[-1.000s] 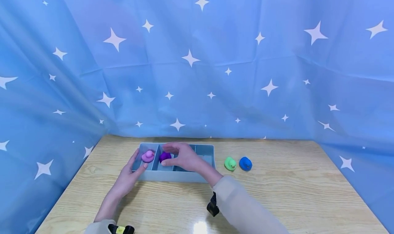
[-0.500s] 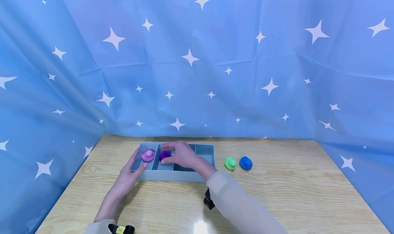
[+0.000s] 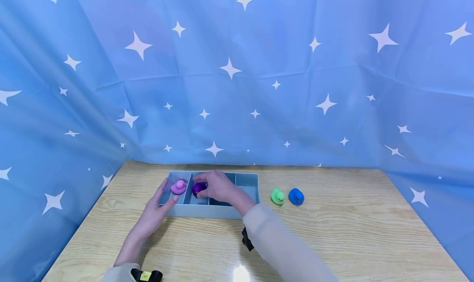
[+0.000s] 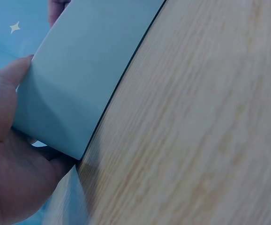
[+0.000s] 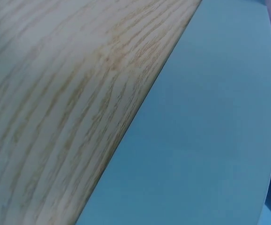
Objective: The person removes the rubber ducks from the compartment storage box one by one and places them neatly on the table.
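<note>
A light blue box (image 3: 222, 211) with several compartments stands on the table. My left hand (image 3: 152, 214) holds its left end, thumb at the front rim and fingers along the end wall; the left wrist view shows this hand (image 4: 13, 154) at the box corner. A pink rubber duck (image 3: 179, 186) sits in the leftmost compartment. In the adjoining compartment is a purple rubber duck (image 3: 198, 188), partly hidden by my right hand (image 3: 221, 187), whose thumb and fingers pinch it. The right wrist view shows mostly the box's front wall (image 5: 196, 122), with only dark slivers of hand at the edge.
A green rubber duck (image 3: 277, 196) and a blue rubber duck (image 3: 296, 196) stand on the wooden table (image 3: 352, 228) to the right of the box. A blue curtain with white stars (image 3: 229, 92) hangs behind and at both sides.
My right forearm has shifted a little left, and the right thumb and fingers have come in closer around the purple duck. The left hand, box and other ducks stay in place.
</note>
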Tool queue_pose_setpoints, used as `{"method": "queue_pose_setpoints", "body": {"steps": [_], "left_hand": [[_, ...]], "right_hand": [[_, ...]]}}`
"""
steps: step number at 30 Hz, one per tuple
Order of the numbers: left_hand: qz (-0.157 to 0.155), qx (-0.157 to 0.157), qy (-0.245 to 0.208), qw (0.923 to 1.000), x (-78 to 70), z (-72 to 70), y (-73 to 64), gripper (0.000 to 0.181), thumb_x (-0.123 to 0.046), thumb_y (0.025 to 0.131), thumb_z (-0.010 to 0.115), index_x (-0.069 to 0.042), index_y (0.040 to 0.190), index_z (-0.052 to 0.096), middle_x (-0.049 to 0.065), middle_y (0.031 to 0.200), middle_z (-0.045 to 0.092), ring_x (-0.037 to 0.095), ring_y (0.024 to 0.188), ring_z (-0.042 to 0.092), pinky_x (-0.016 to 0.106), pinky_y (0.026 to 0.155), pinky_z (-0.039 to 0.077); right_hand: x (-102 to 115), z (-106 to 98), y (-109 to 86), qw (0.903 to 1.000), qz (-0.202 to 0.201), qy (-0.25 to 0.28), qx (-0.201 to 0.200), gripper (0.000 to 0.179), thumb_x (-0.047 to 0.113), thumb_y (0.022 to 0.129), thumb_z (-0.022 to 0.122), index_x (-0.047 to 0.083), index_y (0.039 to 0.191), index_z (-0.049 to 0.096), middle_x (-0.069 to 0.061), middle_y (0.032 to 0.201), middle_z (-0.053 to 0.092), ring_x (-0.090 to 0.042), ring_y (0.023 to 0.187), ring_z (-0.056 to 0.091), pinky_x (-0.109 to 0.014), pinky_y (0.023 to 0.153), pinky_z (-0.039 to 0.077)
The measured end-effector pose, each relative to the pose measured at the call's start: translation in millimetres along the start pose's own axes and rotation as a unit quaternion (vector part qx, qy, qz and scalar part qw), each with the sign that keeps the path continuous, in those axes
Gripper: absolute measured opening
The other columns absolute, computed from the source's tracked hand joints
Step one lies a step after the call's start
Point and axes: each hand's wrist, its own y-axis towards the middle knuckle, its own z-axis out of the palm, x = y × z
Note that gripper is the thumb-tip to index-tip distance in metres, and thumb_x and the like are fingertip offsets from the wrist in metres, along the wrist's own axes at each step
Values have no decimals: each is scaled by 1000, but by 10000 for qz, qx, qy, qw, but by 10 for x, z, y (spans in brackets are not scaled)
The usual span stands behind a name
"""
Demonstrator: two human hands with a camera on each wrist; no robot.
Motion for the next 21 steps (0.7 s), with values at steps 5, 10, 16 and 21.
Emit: {"method": "queue_pose_setpoints", "body": {"steps": [5, 10, 16, 21], "left_hand": [[-35, 30, -2, 10000, -16, 22, 5, 84, -42, 106, 55, -16, 167, 3, 21, 170, 10, 48, 152, 8, 66, 120, 13], [-22, 27, -27, 10000, -20, 37, 4, 83, -42, 107, 55, -16, 167, 4, 20, 170, 10, 48, 152, 8, 66, 120, 13], [-19, -17, 11, 10000, -11, 24, 7, 81, -41, 107, 54, -17, 167, 5, 20, 170, 10, 48, 153, 8, 66, 120, 12], [-66, -19, 35, 10000, -12, 12, 3, 81, -42, 108, 53, -19, 167, 3, 19, 170, 8, 48, 153, 6, 67, 120, 12]], "right_hand": [[-8, 2, 17, 9992, -96, -372, 55, 49, 19, 91, 81, 16, 137, 68, 3, 129, 71, -11, 109, 63, -27, 93, 52], [-10, 16, 39, 9974, -174, -702, 45, 46, 20, 91, 82, 15, 135, 69, 2, 126, 72, -11, 107, 64, -25, 91, 52], [32, 26, 72, 9951, -218, -963, 16, 43, 19, 92, 81, 14, 133, 71, 2, 123, 73, -11, 102, 64, -23, 86, 52], [79, 44, 116, 9924, -243, -1209, -38, 39, 19, 92, 81, 13, 130, 73, 2, 120, 75, -12, 107, 66, -23, 89, 52]]}}
